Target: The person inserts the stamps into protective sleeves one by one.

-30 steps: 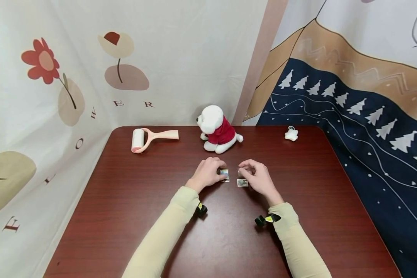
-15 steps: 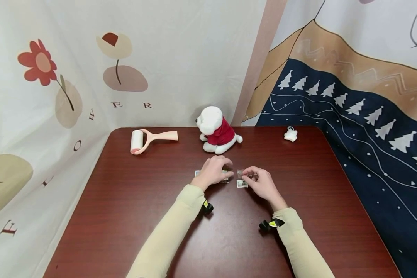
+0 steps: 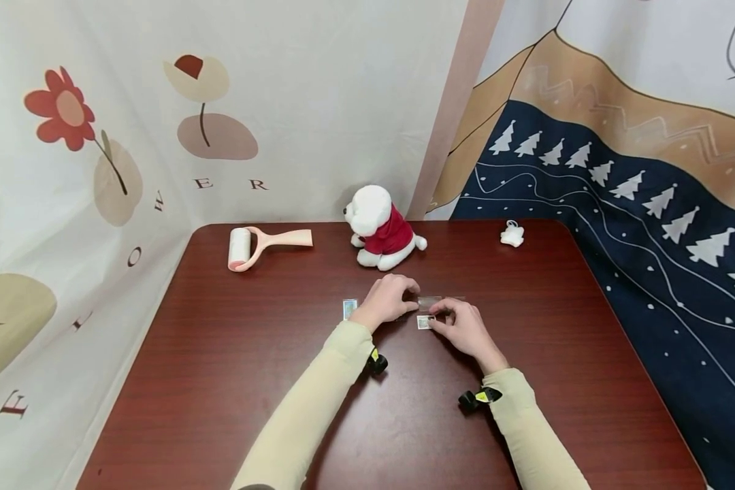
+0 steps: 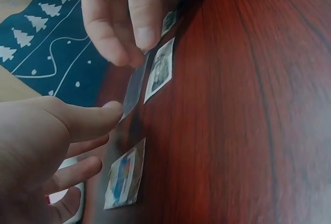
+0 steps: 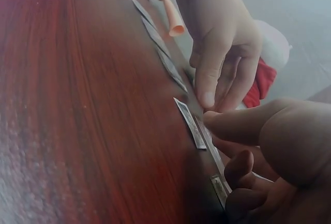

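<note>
A small clear plastic sleeve [image 3: 429, 303] is stretched between my two hands just above the table. At its left end, the thumb and fingers of my left hand [image 3: 390, 299] pinch the edge. My right hand [image 3: 462, 328] pinches the sleeve from the right, its fingertips close to a black-and-white stamp [image 3: 425, 322] that lies in front. Another small dark stamp [image 5: 220, 187] shows under my right fingers in the right wrist view. Beneath my left hand lies a colourful stamp in a clear sleeve [image 4: 125, 177]. Left of that wrist is a bluish stamp [image 3: 350, 309].
Behind the hands sits a white plush dog [image 3: 380, 228] in a red shirt. A pink-handled lint roller [image 3: 269, 247] lies at the back left, a small white trinket [image 3: 512, 235] at the back right. The brown table [image 3: 220, 381] meets hanging cloths behind.
My left hand has moved right, off the colourful sleeved stamp to the clear sleeve, uncovering the bluish stamp. My right hand has shifted slightly right and down, and more of the clear sleeve shows.
</note>
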`<state>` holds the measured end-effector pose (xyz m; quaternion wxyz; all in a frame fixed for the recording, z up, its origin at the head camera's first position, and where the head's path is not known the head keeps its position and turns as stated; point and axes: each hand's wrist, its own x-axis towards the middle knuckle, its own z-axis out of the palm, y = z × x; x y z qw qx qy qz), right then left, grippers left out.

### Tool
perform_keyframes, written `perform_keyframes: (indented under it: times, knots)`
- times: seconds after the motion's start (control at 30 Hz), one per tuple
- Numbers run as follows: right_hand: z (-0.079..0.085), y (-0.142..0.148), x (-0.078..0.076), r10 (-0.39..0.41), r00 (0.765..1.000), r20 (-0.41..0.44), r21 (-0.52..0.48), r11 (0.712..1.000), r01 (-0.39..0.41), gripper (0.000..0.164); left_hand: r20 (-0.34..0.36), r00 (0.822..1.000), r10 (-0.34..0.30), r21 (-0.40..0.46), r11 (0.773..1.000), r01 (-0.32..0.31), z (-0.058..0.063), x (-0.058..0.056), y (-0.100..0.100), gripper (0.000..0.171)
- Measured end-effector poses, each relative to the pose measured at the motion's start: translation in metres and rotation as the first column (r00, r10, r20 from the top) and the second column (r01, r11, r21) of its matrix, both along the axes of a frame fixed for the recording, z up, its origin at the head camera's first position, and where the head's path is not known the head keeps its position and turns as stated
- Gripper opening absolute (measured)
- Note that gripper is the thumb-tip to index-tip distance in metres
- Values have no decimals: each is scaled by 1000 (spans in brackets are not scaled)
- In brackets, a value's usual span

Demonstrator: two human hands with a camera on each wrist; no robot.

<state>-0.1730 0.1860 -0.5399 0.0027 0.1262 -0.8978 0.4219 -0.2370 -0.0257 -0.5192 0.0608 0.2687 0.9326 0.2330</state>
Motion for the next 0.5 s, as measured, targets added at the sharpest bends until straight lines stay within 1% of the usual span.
perform_keyframes:
  times: [0.1,0.27,0.5]
  knots:
    - [0,0,0,1,1000,-8,15,1000,0,18,-2,1000,-4,-22,1000,4,-2,0,5,28]
    - [1,1,0,13,1000,-22,28,1000,-12,19,-39,999,-2,-72,997,0,-3,-1,13,28]
    - [-1,0,-1,37,996,-79,68,997,-31,19,-87,996,4,-107,994,-13,-4,-2,24,24]
